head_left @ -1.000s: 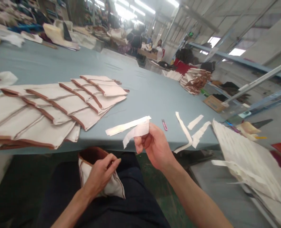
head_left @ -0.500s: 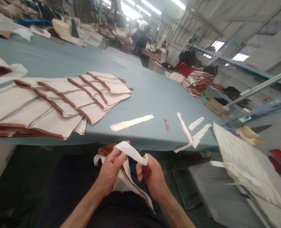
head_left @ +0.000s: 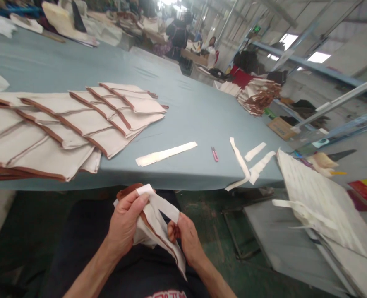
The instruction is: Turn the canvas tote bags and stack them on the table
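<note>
A cream fabric piece with brown edging (head_left: 157, 225) hangs over my lap, below the table's front edge. My left hand (head_left: 125, 219) is closed on its upper part and pinches one end of a white strip (head_left: 166, 208) against it. The strip's other end is pinched in my right hand (head_left: 186, 238), so it stretches between the two hands. Behind the left hand, brown lining (head_left: 130, 191) shows at the top of the piece. Fingers of both hands partly hide the cloth.
Overlapping cream pieces with brown edging (head_left: 105, 142) lie on the blue-green table (head_left: 189, 99) at left. Nearby are a cream strip (head_left: 167, 154), small pink thread snips (head_left: 214, 154) and loose strips (head_left: 241, 159). A strip-covered board (head_left: 322, 207) slopes at right. People are visible far back.
The white strip, curved before, is now pulled straighter. Both hands sit a little further left in view, and the left hand's thumb now presses on the strip. The camera view has shifted.
</note>
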Available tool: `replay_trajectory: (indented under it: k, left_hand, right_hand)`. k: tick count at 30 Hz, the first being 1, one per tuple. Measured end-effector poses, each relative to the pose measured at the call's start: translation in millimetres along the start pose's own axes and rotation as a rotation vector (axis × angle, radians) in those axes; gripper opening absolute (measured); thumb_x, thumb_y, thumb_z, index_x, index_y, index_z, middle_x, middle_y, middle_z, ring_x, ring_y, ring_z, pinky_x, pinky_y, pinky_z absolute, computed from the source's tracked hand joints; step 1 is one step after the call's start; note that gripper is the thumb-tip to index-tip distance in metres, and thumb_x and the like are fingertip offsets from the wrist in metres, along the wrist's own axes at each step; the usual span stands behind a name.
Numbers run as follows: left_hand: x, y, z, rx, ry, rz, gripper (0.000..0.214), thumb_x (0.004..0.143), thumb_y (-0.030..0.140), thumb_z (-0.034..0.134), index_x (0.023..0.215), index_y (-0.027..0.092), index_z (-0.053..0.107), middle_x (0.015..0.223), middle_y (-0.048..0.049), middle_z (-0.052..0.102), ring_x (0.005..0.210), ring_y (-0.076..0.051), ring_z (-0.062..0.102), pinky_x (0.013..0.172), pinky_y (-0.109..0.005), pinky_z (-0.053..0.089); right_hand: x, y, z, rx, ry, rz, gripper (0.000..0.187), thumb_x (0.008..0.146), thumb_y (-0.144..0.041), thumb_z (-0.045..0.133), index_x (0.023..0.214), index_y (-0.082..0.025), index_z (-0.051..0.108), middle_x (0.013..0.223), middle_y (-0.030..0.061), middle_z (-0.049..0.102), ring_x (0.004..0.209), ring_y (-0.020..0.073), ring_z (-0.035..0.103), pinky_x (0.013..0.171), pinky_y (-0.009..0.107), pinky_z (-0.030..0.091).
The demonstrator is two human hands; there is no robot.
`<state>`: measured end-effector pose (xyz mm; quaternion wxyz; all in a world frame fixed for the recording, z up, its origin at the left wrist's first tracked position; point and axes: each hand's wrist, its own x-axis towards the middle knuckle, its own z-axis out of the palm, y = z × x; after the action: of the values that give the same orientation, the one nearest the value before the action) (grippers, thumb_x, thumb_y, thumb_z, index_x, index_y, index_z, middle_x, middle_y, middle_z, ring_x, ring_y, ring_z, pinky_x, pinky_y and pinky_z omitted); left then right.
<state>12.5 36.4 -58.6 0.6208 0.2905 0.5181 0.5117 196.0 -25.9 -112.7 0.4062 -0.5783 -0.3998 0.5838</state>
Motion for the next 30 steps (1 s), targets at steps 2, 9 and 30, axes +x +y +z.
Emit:
replay_trajectory:
  k: [2,9,30]
  left_hand:
    - [-4.6,3.3,-1.5,0.054,-0.005,0.006,0.049,0.065,0.064,0.094,0.079,0.018,0.085,0.059,-0.0016,0.074,0.048,-0.017,0.062,0.046,-0.024,0.048]
    - [-29.7,13.0,-1.4,0.283,-0.081,0.119,0.029,0.073,0.049,0.087,0.068,0.021,0.086,0.060,-0.0024,0.073,0.054,-0.018,0.060,0.049,-0.025,0.045]
    - [-45.1,11.5,-9.7,0.407,-0.046,0.279,0.033,0.082,0.040,0.066,0.061,0.021,0.083,0.059,-0.0014,0.076,0.052,-0.020,0.070,0.051,-0.023,0.055]
  right_hand:
    - [1.7,3.8,-5.5,-0.063,0.003,-0.003,0.072,0.095,-0.092,0.057,0.073,-0.025,0.063,0.065,0.0032,0.067,0.053,0.0177,0.055,0.052,0.029,0.045]
    - [8.5,-57.6,-18.4,-0.237,0.104,-0.198,0.055,0.109,-0.074,0.053,0.106,-0.028,0.083,0.111,0.0075,0.082,0.111,0.0272,0.071,0.104,0.039,0.051]
    - [4.7,-101.9,65.9,-0.087,-0.151,-0.239,0.035,0.111,-0.050,0.059,0.101,-0.019,0.072,0.097,0.0079,0.084,0.088,0.0210,0.078,0.083,0.030,0.059]
